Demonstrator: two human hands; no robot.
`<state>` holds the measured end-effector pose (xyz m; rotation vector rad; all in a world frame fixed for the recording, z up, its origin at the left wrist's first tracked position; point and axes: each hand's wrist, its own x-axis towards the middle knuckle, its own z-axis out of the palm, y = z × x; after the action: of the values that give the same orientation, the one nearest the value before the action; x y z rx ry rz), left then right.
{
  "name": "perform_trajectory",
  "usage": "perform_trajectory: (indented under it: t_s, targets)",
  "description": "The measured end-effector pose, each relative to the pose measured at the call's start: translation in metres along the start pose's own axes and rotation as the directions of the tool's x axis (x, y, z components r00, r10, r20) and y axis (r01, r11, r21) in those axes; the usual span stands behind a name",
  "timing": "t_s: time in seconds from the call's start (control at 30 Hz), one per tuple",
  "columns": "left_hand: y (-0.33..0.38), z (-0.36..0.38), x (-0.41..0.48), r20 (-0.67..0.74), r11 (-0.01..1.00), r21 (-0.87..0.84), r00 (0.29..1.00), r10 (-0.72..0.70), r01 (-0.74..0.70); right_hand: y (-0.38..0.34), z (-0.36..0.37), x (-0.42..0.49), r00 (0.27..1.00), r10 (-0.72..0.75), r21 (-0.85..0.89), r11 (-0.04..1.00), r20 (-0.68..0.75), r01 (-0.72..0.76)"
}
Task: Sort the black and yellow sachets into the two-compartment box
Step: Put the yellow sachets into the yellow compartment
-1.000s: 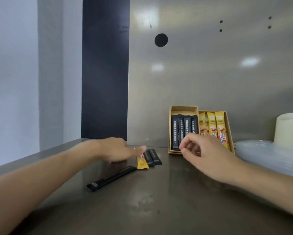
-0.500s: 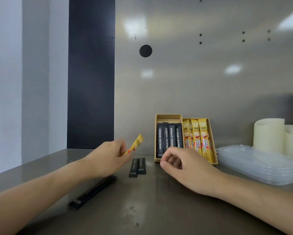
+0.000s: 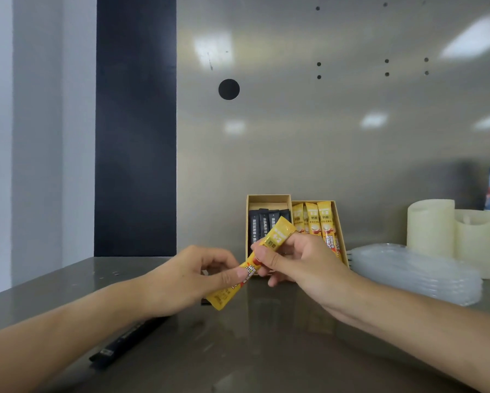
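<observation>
Currently | item: yellow sachet (image 3: 278,236), held tilted above the counter (image 3: 266,350), just before the box (image 3: 269,197) | grip: left hand (image 3: 187,279) fingers pinch lower part, right hand (image 3: 303,265) fingers pinch middle | handling: likely light, pliable, slick; hold mid-body.

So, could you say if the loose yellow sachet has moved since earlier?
Yes: the yellow sachet rose off the steel counter, rightward to the brown cardboard box; left hand and right hand pinch it.

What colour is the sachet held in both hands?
The sachet is yellow with red print; head view shows it best.
</observation>
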<state>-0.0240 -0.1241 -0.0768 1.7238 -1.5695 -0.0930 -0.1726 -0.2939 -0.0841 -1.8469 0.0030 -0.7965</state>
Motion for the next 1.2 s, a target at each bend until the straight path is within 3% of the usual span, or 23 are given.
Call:
perform_trajectory:
  t_s: [0.17, 0.33, 0.47, 0.7, 1.2]
  targets:
    - [0.001, 0.002, 0.001, -0.023, 0.999, 0.038, 1.000, -0.010, 0.011, -0.008, 0.000, 0.002, 1.000, -0.007, -0.049, 0.999, -0.022, 0.006]
    - [-0.003, -0.009, 0.002, -0.128, 0.964, 0.249, 0.990, -0.063, 0.093, -0.027, -0.052, 0.034, 0.921, -0.110, -0.188, 0.981, -0.373, 0.041]
    - [-0.010, -0.018, 0.006, -0.208, 0.918, 0.361, 0.974, -0.090, 0.162, -0.017, -0.099, 0.037, 0.864, -0.112, -0.296, 0.954, -0.491, -0.044]
    - [-0.022, -0.029, 0.007, -0.219, 0.856, 0.460, 0.965, -0.145, 0.234, 0.002, -0.096, 0.050, 0.913, -0.117, -0.628, 0.759, -0.390, -0.171]
    - [-0.025, -0.043, 0.005, -0.202, 0.784, 0.536, 0.949, -0.241, 0.313, 0.021, -0.070, 0.048, 0.928, -0.207, -0.798, 0.587, -0.309, -0.135]
